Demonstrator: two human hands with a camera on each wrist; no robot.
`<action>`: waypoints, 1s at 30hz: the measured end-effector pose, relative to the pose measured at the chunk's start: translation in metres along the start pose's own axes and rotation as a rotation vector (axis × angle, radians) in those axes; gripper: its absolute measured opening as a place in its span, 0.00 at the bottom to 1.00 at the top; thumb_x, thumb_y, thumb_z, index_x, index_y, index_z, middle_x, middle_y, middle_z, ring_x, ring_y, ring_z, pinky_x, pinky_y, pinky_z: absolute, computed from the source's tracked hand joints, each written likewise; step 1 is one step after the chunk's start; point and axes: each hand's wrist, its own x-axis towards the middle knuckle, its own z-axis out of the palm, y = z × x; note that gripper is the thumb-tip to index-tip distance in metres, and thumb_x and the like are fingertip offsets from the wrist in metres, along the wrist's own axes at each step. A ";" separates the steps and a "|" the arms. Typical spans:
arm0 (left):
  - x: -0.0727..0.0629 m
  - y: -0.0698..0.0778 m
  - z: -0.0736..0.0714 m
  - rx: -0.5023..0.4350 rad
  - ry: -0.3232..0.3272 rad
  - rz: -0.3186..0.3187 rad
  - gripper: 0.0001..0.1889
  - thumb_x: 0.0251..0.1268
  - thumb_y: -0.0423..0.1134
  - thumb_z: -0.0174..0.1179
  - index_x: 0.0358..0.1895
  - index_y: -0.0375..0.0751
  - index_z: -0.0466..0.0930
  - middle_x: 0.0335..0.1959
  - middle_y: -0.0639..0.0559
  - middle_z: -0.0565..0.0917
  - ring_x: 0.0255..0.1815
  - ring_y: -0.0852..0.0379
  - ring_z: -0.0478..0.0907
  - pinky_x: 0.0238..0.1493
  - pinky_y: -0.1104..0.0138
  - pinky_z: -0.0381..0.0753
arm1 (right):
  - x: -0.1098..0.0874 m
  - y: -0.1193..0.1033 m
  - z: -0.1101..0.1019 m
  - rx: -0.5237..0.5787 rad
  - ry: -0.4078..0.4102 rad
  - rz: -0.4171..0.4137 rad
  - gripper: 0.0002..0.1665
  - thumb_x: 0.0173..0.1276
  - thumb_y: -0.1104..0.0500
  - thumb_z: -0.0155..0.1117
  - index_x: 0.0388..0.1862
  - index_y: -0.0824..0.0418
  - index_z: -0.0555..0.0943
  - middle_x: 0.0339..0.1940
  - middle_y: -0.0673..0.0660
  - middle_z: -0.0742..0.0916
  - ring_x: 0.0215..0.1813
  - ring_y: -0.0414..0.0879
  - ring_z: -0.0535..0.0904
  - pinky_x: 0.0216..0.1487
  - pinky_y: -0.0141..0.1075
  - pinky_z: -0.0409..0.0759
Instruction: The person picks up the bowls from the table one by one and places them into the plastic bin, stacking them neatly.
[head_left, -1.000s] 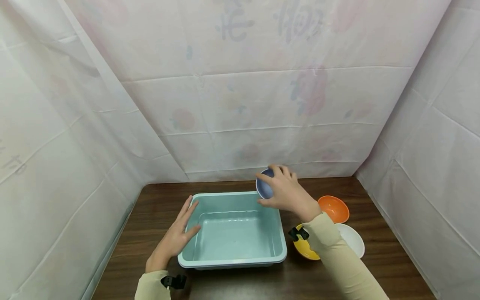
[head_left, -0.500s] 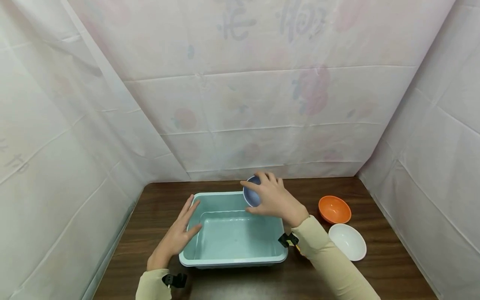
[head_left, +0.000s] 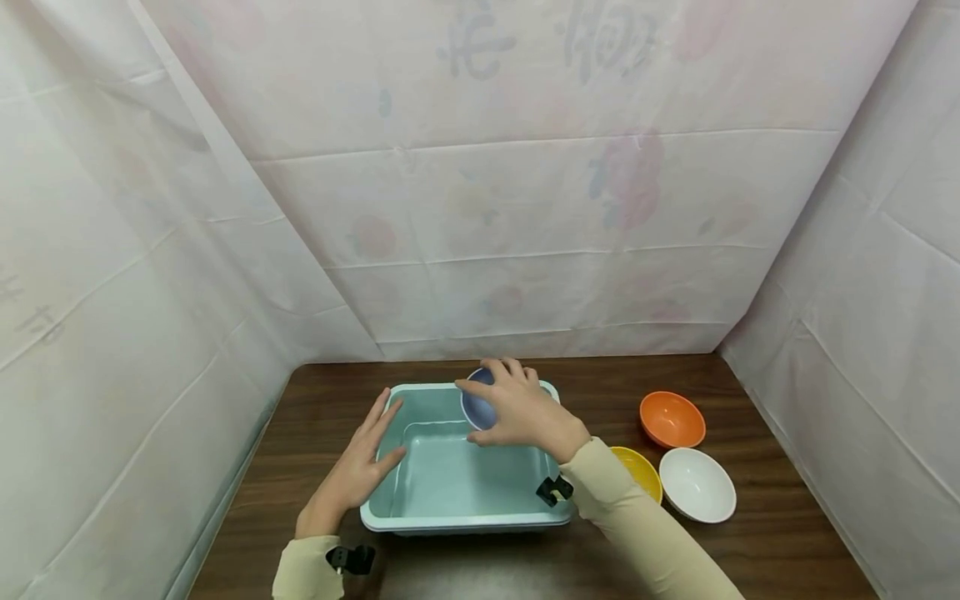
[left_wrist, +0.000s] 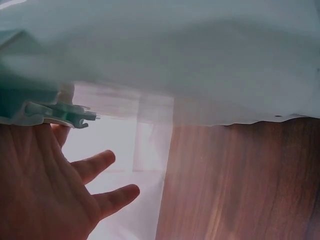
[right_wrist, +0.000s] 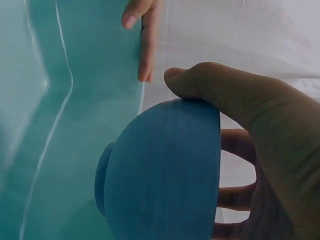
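Note:
My right hand (head_left: 521, 412) grips a small blue bowl (head_left: 476, 407) over the back part of a pale teal plastic tub (head_left: 461, 483). The bowl is tilted on its side. In the right wrist view, the thumb presses the rim of the blue bowl (right_wrist: 165, 165) and its rounded outside and foot face left, toward the tub (right_wrist: 95, 120). My left hand (head_left: 352, 475) lies along the tub's left rim with fingers spread and nearly straight. From the left wrist, my left hand (left_wrist: 50, 185) shows beside the tub's side wall (left_wrist: 190, 65), and part of it is hidden by the rim.
To the right of the tub, an orange bowl (head_left: 672, 420), a white bowl (head_left: 697, 486) and a yellow bowl (head_left: 642, 473) sit on the dark wooden table (head_left: 772, 542). My right sleeve partly covers the yellow one. White printed cloth (head_left: 525, 208) hangs behind and at both sides.
My right hand has carried the blue bowl leftward and slightly nearer, from the tub's back right corner to over its inside. The left hand has stayed at the rim.

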 end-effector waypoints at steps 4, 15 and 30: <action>0.000 0.001 0.000 0.032 0.003 -0.017 0.38 0.77 0.50 0.58 0.84 0.47 0.53 0.87 0.47 0.42 0.84 0.31 0.44 0.70 0.23 0.47 | 0.004 -0.005 0.011 -0.002 -0.014 -0.021 0.45 0.61 0.33 0.74 0.76 0.39 0.73 0.78 0.62 0.69 0.75 0.63 0.65 0.63 0.62 0.70; -0.002 0.003 -0.001 0.058 0.011 -0.033 0.38 0.77 0.51 0.57 0.83 0.49 0.54 0.87 0.46 0.44 0.83 0.24 0.39 0.63 0.16 0.39 | 0.011 -0.017 0.028 -0.042 -0.050 -0.081 0.44 0.60 0.31 0.73 0.75 0.37 0.73 0.76 0.61 0.70 0.73 0.61 0.67 0.64 0.60 0.73; -0.002 0.003 -0.003 0.069 0.004 -0.019 0.38 0.77 0.49 0.58 0.84 0.46 0.53 0.86 0.43 0.44 0.83 0.24 0.38 0.70 0.22 0.44 | 0.027 -0.013 0.046 -0.144 -0.030 -0.240 0.49 0.56 0.27 0.74 0.76 0.35 0.72 0.76 0.58 0.71 0.73 0.56 0.66 0.62 0.57 0.76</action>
